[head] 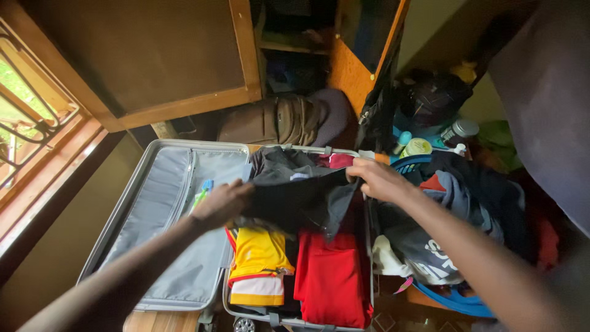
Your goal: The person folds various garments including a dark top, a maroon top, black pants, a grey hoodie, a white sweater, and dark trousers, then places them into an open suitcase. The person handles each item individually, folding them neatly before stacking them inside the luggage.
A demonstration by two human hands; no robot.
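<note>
An open grey suitcase (161, 203) lies below me, its lined lid flat to the left. My left hand (222, 203) and my right hand (375, 178) each grip an edge of a dark garment (301, 200), holding it stretched over the packed half. Under it lie a folded yellow shirt (258, 252) and a folded red cloth (332, 280). More dark clothes (279, 163) sit at the far end of the case.
A blue basket (458, 301) heaped with clothes stands to the right. Behind it are bottles and jars (418, 147). A brown backpack (276, 120) lies beyond the suitcase, below a wooden cupboard door (184, 61). A barred window (24, 117) is at left.
</note>
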